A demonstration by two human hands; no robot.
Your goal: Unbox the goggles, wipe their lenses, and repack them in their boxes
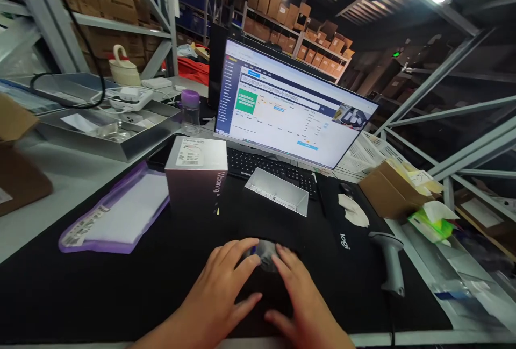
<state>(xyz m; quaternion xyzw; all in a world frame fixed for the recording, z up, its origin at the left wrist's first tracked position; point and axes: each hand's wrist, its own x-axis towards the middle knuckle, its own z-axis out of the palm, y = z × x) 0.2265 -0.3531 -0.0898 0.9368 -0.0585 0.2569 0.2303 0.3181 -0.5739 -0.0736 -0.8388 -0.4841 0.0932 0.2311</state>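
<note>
Near the front of the black desk mat (153, 290), a small grey rounded object (266, 255) sits between my two hands. My left hand (229, 279) touches its left side with thumb and finger, the lower fingers spread. On its right side rest the fingertips of my right hand (296, 284), the thumb held apart lower down. What the object is cannot be made out. A box with a white top (197, 154) stands beyond my left hand, beside a purple-edged white packet (121, 209). Farther off lies a clear-and-white flat piece (277, 191) by the keyboard (262, 166).
A monitor (282, 107) stands behind the keyboard. At right are a barcode scanner (390, 263), a white cloth-like piece (353, 210) and an open cardboard box (393, 190). A grey tray (133, 142) and purple-lidded jar (190, 112) stand at back left.
</note>
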